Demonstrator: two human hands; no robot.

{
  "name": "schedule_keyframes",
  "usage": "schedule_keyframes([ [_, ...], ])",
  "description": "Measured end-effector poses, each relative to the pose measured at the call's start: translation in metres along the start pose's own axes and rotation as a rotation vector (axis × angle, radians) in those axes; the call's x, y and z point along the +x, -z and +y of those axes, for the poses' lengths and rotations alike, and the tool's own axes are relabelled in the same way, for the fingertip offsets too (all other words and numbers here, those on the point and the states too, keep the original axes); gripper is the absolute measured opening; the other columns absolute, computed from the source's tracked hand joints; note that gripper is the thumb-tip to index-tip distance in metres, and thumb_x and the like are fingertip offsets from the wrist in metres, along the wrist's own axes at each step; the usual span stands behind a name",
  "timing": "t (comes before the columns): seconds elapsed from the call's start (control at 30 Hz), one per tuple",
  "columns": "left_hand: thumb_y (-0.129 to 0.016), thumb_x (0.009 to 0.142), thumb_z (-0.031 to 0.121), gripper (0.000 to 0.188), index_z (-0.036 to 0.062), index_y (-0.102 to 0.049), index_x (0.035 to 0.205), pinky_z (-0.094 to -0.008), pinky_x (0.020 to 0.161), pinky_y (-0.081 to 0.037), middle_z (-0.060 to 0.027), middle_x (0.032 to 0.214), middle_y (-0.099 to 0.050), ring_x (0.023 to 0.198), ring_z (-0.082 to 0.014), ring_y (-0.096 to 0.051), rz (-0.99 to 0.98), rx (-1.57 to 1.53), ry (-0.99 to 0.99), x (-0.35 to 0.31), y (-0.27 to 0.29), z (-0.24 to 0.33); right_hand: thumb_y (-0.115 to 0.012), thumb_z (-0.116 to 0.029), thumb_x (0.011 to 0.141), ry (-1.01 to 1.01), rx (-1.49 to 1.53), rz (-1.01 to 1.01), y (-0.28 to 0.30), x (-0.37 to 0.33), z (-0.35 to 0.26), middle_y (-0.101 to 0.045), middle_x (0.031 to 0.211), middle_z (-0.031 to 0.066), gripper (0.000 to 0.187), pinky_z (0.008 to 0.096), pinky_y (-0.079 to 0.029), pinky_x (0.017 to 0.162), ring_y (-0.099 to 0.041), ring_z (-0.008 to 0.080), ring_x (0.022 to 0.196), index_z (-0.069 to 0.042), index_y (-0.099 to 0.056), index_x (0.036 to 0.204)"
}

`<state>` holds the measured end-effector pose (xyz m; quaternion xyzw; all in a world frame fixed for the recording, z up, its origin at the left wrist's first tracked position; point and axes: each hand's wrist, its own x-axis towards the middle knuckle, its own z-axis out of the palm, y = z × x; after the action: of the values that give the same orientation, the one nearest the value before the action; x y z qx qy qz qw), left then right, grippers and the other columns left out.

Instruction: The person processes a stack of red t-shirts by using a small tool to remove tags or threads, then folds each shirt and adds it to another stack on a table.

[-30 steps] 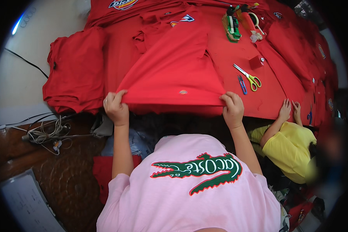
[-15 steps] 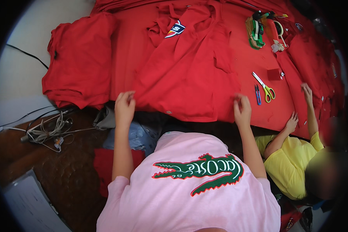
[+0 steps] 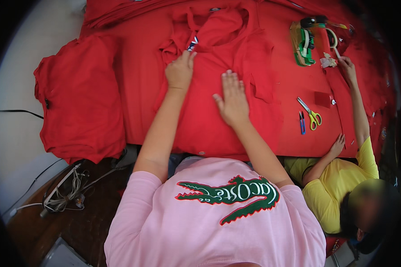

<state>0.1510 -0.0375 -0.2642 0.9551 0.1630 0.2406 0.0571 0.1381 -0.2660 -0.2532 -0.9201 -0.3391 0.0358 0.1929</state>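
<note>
A red shirt (image 3: pixel 205 124) is spread on the red-covered table, its neck opening at the far end. My left hand (image 3: pixel 179 73) is closed on the shirt's cloth at the upper left, beside a partly folded-over dark blue and white badge (image 3: pixel 193 43). Flat on the front of the shirt lies my right hand (image 3: pixel 234 100), palm down with the fingers stretched out. The shirt's hem runs along the near table edge, close to my body.
Folded red garments (image 3: pixel 80 98) are stacked at left. To the right lie yellow-handled scissors (image 3: pixel 315 120), blue thread snips (image 3: pixel 302 123), a green tape dispenser (image 3: pixel 304 46) and a small red box (image 3: pixel 322 99). A co-worker in yellow (image 3: pixel 338 178) reaches toward another tape roll (image 3: pixel 331 38).
Both my hands have moved from the near hem up onto the shirt. The badge is now mostly covered by cloth. The co-worker's far hand has reached up to the tape.
</note>
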Motion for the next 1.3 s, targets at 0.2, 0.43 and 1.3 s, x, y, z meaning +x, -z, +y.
schedule_keyframes([
  [0.2,-0.065,0.101,0.041,0.037,0.0124,-0.054,0.080,-0.0416,0.046,-0.046,-0.0062,0.059,-0.059,0.050,-0.0278,-0.059,0.034,-0.079,-0.001,0.005,-0.006,-0.017,-0.051,-0.041,0.105,-0.053,-0.106,-0.021,0.004,0.008,0.012,-0.024,0.171,0.0132,0.074,0.0478,-0.017,0.129,-0.022,0.0298,0.158,-0.004,-0.025,0.164],
  [0.43,-0.066,0.100,0.040,0.036,0.0115,-0.056,0.081,-0.0397,0.049,-0.050,-0.0059,0.061,-0.062,0.051,-0.0265,-0.061,-0.026,-0.087,0.020,0.008,0.000,-0.017,-0.053,-0.035,0.104,-0.034,0.043,0.047,0.010,0.022,0.005,-0.028,0.168,0.0198,0.071,0.0518,-0.020,0.127,-0.026,0.0343,0.156,-0.003,-0.028,0.162],
  [1.3,-0.060,0.099,0.034,0.068,0.0111,-0.039,0.160,-0.0571,0.126,-0.018,-0.0157,0.169,-0.030,0.156,-0.0353,-0.028,-0.444,-0.149,-0.163,-0.204,0.095,0.065,-0.053,-0.033,0.103,0.232,-0.082,-0.173,0.014,-0.122,0.014,-0.029,0.169,0.0151,0.068,0.0468,-0.017,0.128,-0.025,0.0293,0.157,-0.004,-0.031,0.161],
])
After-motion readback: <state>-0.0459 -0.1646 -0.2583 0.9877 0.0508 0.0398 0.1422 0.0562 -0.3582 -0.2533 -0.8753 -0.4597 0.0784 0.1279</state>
